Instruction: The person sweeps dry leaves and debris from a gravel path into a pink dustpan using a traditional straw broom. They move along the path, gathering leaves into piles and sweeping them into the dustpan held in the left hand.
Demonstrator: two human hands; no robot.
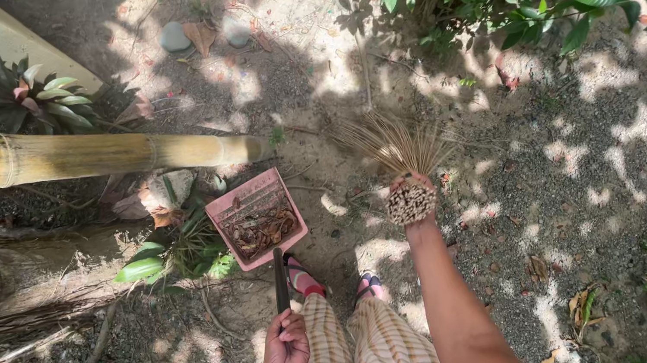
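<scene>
Left hand (pixel 285 347) is gripping the dark handle of the pink dustpan (pixel 257 219), already holding dry leaves, while right hand (pixel 413 191) is clenching the stick broom (pixel 397 152); short low strokes toward the pan's lip seem best.

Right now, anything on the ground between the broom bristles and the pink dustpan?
Nothing visible. The stick broom in the right hand and the dustpan, held by the left hand, are separated only by bare sandy ground.
</scene>
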